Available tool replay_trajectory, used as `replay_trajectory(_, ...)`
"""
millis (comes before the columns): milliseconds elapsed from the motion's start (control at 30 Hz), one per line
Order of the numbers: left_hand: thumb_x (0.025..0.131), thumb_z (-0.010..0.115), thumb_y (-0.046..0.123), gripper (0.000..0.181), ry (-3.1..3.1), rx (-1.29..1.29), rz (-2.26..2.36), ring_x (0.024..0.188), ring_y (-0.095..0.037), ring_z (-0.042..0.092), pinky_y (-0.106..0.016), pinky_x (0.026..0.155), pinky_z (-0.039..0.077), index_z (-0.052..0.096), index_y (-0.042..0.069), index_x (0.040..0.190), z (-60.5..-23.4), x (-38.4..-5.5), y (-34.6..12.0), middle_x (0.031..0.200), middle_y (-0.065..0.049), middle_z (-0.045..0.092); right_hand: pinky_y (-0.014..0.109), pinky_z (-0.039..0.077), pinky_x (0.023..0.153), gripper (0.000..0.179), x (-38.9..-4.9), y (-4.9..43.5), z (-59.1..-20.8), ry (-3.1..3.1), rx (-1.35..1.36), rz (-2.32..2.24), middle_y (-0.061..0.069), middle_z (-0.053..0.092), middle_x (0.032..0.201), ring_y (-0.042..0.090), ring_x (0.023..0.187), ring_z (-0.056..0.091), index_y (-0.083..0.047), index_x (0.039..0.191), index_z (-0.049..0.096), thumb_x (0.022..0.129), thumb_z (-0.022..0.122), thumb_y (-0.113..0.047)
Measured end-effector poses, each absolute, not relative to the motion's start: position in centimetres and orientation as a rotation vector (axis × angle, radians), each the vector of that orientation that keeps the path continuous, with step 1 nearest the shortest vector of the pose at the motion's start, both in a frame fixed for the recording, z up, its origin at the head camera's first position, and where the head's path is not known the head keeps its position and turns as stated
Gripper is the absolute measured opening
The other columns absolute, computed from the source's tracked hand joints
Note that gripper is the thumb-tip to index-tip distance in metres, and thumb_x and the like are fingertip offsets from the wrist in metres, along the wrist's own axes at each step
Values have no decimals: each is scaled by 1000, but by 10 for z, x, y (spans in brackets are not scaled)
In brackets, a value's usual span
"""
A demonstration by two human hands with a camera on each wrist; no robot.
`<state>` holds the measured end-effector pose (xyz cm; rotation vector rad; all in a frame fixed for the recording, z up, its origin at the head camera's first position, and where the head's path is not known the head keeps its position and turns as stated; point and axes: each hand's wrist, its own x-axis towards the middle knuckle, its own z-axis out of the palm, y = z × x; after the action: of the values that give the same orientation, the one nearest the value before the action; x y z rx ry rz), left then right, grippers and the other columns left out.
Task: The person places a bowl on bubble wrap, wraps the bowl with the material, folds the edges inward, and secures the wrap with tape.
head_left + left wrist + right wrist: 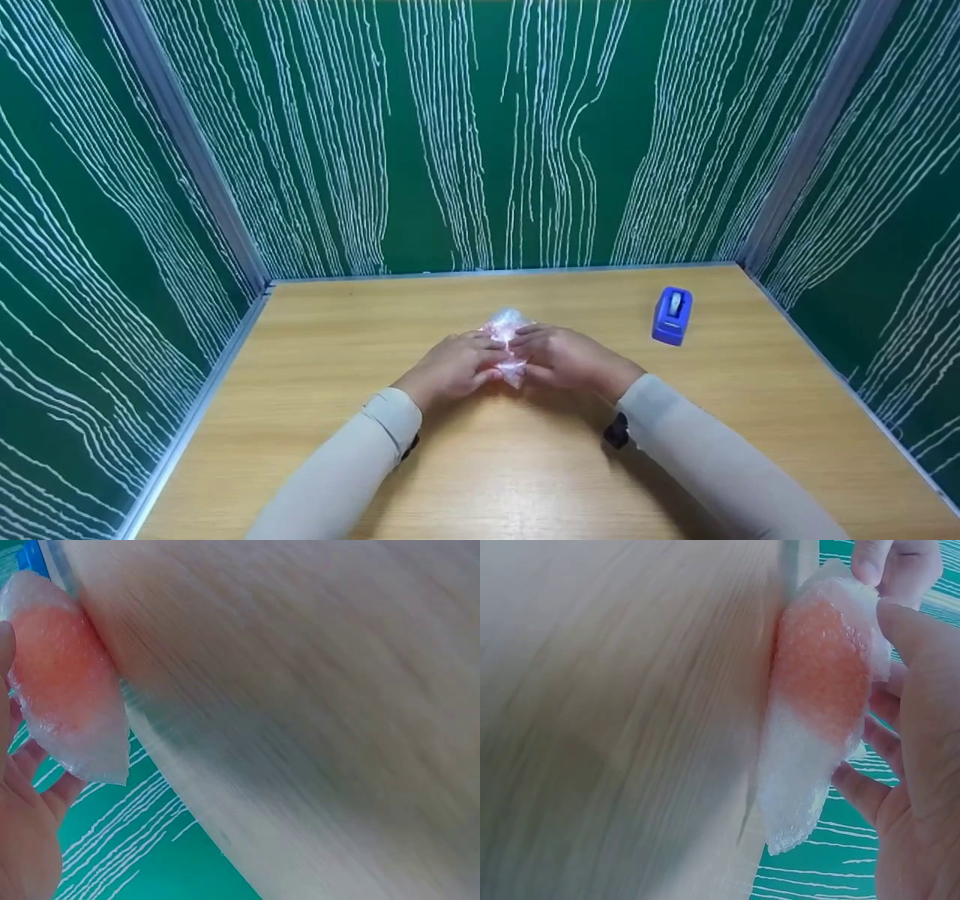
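Note:
A bundle in clear bubble wrap (512, 367), red-orange inside with pale ends, lies on the table at the middle of the head view. My left hand (456, 364) holds it from the left, fingers over the top and thumb on the near side. From the right, my right hand (568, 357) grips it the same way. In the right wrist view the wrapped bundle (825, 667) rests along the tabletop, with the right thumb (904, 626) near the left hand's fingertips (868, 571) by one end. The item inside is blurred by the wrap.
To the right, toward the back of the wooden table (480, 465), stands a blue tape dispenser (672, 316) with a roll in it. Green panels with white wavy lines (517, 135) close off the back and both sides, framed by grey posts (191, 142).

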<state>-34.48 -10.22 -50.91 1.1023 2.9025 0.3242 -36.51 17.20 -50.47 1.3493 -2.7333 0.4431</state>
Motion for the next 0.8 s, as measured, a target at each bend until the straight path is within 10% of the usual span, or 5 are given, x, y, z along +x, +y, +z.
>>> replay_trajectory(800, 117, 57, 49, 51, 2866, 1120, 282, 170, -20, 43, -46, 144, 27, 64, 28, 163, -507, -342, -103, 174, 4, 57, 66, 55, 118, 55, -409, 285, -479, -2808, 113, 1085, 20, 70, 147, 41, 135, 66, -8, 150, 66, 120, 51, -52)
